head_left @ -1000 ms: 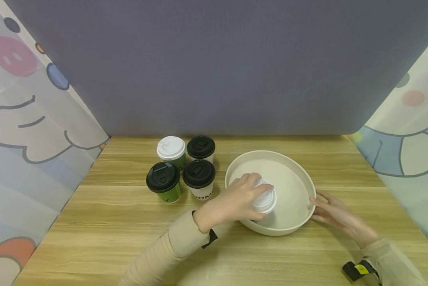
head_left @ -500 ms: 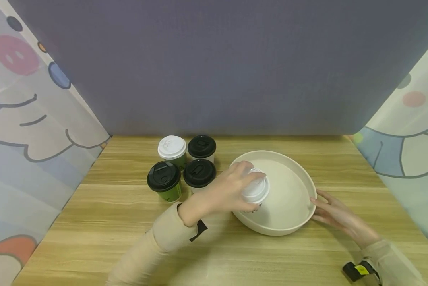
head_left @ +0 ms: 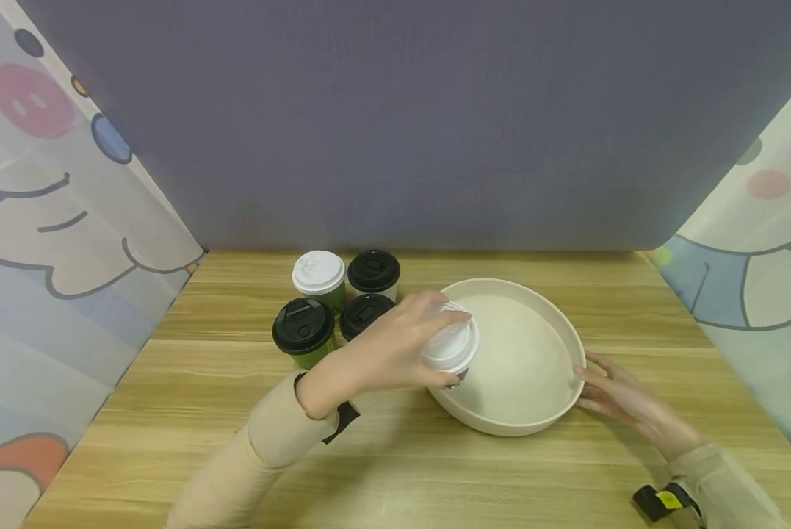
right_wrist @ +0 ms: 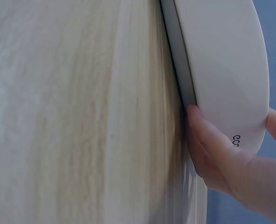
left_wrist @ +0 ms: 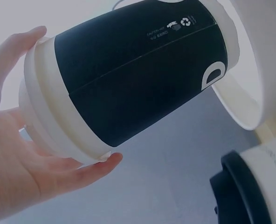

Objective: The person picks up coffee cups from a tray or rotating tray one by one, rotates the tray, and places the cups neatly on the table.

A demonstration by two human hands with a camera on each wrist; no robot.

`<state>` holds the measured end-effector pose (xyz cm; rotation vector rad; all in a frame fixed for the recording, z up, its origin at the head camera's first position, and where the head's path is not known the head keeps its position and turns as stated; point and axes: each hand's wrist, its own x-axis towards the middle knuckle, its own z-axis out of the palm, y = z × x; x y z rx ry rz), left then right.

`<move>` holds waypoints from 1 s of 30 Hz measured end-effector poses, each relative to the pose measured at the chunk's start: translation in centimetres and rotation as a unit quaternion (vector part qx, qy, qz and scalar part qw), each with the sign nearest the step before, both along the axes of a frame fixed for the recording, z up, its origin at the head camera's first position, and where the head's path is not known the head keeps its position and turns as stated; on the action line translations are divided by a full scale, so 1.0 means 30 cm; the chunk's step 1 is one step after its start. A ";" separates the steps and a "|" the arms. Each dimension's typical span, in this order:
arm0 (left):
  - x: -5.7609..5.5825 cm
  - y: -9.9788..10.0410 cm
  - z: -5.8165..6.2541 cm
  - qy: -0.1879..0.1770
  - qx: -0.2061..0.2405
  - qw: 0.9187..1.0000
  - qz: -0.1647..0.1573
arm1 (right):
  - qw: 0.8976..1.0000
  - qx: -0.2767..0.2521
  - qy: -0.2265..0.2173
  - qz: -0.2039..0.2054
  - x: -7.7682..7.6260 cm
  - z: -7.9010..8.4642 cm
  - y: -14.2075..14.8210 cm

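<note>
My left hand (head_left: pixel 395 347) grips a paper coffee cup by its white lid (head_left: pixel 451 342). In the left wrist view the cup's dark sleeve (left_wrist: pixel 142 74) shows, with fingers and thumb spread around the lid. The cup is held over the left rim of a round cream bowl (head_left: pixel 524 353). At the bowl's right side, my right hand (head_left: pixel 623 397) has its thumb at the rim and its fingers against the outer wall. The right wrist view shows fingertips low on the bowl's white side (right_wrist: pixel 226 60), near the table.
Left of the bowl stand several lidded cups: a white-lidded green one (head_left: pixel 319 273), a black-lidded one behind (head_left: pixel 373 272), a black-lidded green one (head_left: pixel 304 327), and a black-lidded one (head_left: pixel 363 314) partly behind my left hand. A grey panel (head_left: pixel 395 132) rises behind the wooden table (head_left: pixel 435 477).
My left hand has lifted the white-lidded cup from inside the bowl and carried it left to the rim. The right hand and the bowl have stayed put.
</note>
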<state>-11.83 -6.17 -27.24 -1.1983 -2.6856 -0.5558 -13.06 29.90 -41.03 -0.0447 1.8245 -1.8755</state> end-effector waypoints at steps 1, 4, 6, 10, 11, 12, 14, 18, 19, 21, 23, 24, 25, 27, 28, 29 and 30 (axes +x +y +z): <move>0.003 -0.007 0.002 0.000 0.001 1.000 0.001 | 1.000 0.001 -0.001 -0.001 0.000 0.000 0.000; 0.011 -0.029 0.003 0.002 0.009 1.000 0.002 | 1.000 -0.001 -0.002 -0.001 0.000 0.000 0.000; 0.015 -0.044 0.001 0.007 0.015 1.000 0.002 | 1.000 -0.005 -0.004 -0.001 0.000 0.001 -0.001; 0.027 -0.074 -0.002 0.018 0.018 1.000 0.003 | 1.000 -0.006 -0.005 -0.002 0.000 0.002 -0.002; 0.031 -0.081 -0.002 0.023 0.018 1.000 0.002 | 1.000 -0.002 -0.005 -0.003 0.000 0.004 -0.003; 0.035 -0.088 -0.004 0.026 0.017 1.000 0.001 | 1.000 0.004 -0.005 -0.004 0.000 0.004 -0.004; 0.043 -0.100 -0.011 0.033 0.017 0.999 0.001 | 1.000 0.016 -0.005 -0.006 0.000 0.006 -0.006; 0.055 -0.121 -0.034 0.057 0.026 0.998 -0.002 | 1.000 0.026 -0.008 -0.008 0.001 0.007 -0.008; 0.058 -0.125 -0.040 0.063 0.028 0.998 -0.002 | 1.000 0.025 -0.007 -0.007 0.002 0.008 -0.007; 0.063 -0.134 -0.051 0.077 0.030 0.997 -0.003 | 1.000 0.022 -0.008 -0.006 0.002 0.009 -0.007; 0.067 -0.143 -0.062 0.084 0.030 0.996 -0.002 | 1.000 0.016 -0.008 -0.006 0.003 0.011 -0.008; 0.069 -0.147 -0.068 0.085 0.029 0.996 0.001 | 1.000 0.012 -0.009 -0.006 0.003 0.012 -0.009; 0.071 -0.151 -0.073 0.084 0.028 0.996 0.003 | 1.000 0.008 -0.011 -0.007 0.003 0.014 -0.009; 0.076 -0.158 -0.084 0.077 0.024 0.997 0.009 | 1.000 0.000 -0.016 -0.010 0.004 0.016 -0.011; 0.078 -0.161 -0.089 0.074 0.021 0.997 0.012 | 1.000 -0.002 -0.016 -0.009 0.003 0.017 -0.011; 0.080 -0.164 -0.094 0.070 0.019 0.997 0.015 | 1.000 -0.003 -0.017 -0.009 0.003 0.017 -0.010; 0.082 -0.167 -0.099 0.067 0.017 0.997 0.018 | 1.000 -0.004 -0.017 -0.009 0.003 0.017 -0.010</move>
